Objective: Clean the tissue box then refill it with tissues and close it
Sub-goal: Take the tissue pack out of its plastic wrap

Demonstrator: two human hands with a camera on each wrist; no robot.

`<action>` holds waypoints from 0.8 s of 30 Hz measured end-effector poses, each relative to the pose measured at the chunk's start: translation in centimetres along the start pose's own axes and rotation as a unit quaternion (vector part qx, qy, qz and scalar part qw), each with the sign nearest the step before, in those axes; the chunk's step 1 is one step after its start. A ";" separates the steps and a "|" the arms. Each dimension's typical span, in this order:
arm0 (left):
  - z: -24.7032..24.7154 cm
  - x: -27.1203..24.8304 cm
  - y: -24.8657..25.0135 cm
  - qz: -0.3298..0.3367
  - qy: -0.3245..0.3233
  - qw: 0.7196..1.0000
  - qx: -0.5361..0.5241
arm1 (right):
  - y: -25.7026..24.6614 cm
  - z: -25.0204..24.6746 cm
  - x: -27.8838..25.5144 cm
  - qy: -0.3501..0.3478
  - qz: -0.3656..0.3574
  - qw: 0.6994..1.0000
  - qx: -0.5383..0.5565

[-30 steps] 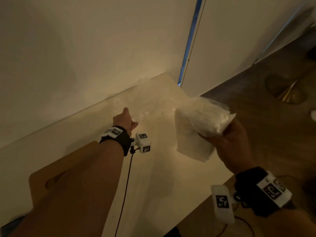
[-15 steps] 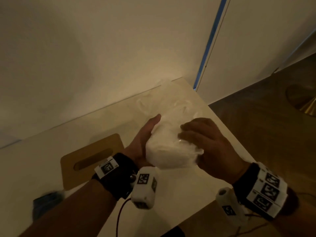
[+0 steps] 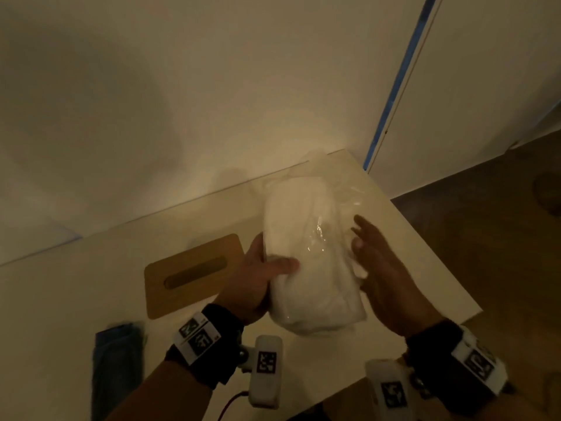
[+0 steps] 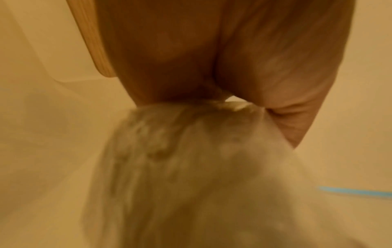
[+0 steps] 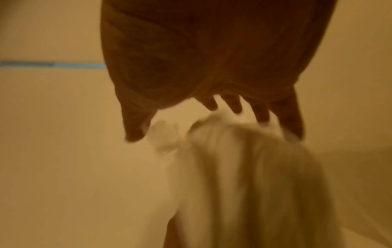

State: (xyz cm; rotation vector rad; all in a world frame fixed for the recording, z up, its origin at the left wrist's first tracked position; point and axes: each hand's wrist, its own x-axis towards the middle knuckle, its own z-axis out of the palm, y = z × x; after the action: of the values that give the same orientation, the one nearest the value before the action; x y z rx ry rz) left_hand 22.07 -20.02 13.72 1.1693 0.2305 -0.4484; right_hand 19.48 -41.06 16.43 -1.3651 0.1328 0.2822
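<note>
A white pack of tissues (image 3: 309, 253) in clear plastic wrap is held lengthwise above the white table (image 3: 419, 268). My left hand (image 3: 261, 275) grips its left side, thumb laid across the front and fingers hidden behind. My right hand (image 3: 373, 253) lies against the right side with its fingers straight and spread. The left wrist view is blurred and shows the pack (image 4: 201, 176) under the left hand (image 4: 212, 58). In the right wrist view, the right hand's fingertips (image 5: 263, 115) touch the pack (image 5: 244, 176). A wooden lid (image 3: 194, 271) with an oval slot lies flat to the left. No box body is in view.
A folded blue cloth (image 3: 118, 360) lies near the table's front left. Crumpled clear plastic (image 3: 346, 183) sits at the table's back right corner. The wall runs along the back edge, and the table's right edge drops to a wooden floor (image 3: 485, 253).
The right hand brought the pack in from beyond the table's right edge and the left hand came back from the far plastic to grip it. The right hand's fingers have since straightened beside it.
</note>
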 end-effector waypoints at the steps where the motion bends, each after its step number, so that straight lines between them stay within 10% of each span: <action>1: 0.2 -0.1 -0.3 0.005 0.006 1.000 -0.004 | 0.2 0.7 0.3 -0.020 0.030 0.999 0.027; 9: 0.4 -1.9 -0.9 -0.003 0.007 0.999 -0.054 | 1.6 1.8 -0.5 -0.012 0.033 0.987 -0.156; 14: -1.9 -1.6 2.7 -0.045 0.050 0.989 -0.129 | -3.1 -1.0 -0.1 -0.139 0.024 0.944 -0.298; 20: -3.9 -0.7 5.9 -0.092 -0.003 0.996 0.001 | -9.8 -1.5 3.6 -0.305 0.022 0.724 -0.618; 24: -1.2 -1.7 5.4 -0.095 -0.118 0.958 0.242 | -12.1 1.0 5.5 -0.337 -0.008 0.645 -0.686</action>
State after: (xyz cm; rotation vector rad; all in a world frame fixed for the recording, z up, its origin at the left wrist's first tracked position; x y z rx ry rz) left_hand 23.13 -16.84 18.45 1.5639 0.0202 -0.8412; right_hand 27.98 -41.60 26.64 -2.6448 -0.9311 0.9870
